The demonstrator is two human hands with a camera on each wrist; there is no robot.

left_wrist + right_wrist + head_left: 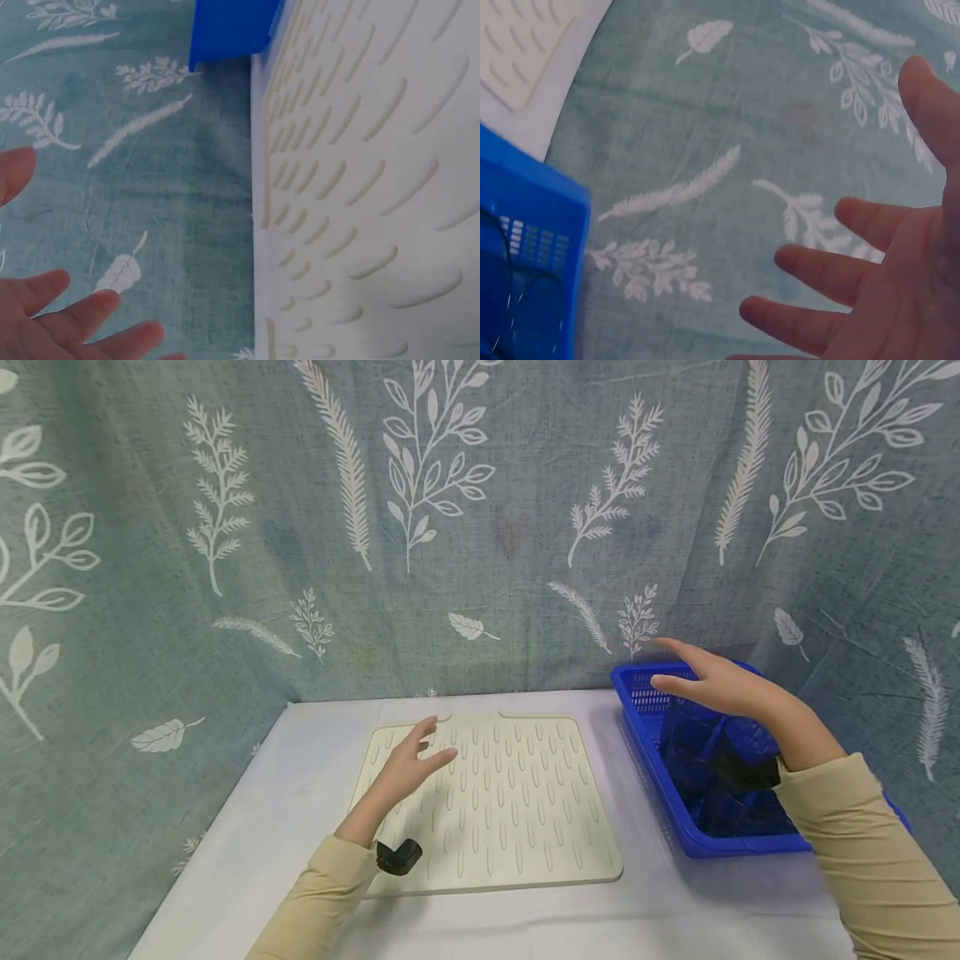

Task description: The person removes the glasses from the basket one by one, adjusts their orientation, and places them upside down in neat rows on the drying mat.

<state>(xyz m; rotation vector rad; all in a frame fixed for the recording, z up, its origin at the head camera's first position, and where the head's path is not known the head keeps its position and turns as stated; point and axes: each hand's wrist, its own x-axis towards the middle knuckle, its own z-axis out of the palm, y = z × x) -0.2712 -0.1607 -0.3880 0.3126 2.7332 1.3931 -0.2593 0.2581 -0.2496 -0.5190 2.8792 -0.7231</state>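
Glasses (686, 752) sit clustered in the blue basket (738, 847), right side of the head frame; exact count unclear, forearm in the way. Mat (517, 810), pale and ribbed, lies flat on the counter (255, 827), centre to lower middle. Left grip (408, 767): fingers spread and slightly bent, thumb well apart, nothing held, raised over the mat's left half. Right grip (712, 683): fingers extended, thumb wide of them, likewise holding nothing, in the air over the basket's upper part. Handling (estimate): glasses look clear, rigid, probably light to moderate; smooth walls likely slippery, chip or crack risk if knocked together. Best hold: round the side wall of one glass, light pressure, lifted clear of its neighbours. Mat probably light and somewhat flexible; take by opposite edges. Basket likely stiff plastic; hold at rim. Labels: no brand or writing legible in any view.
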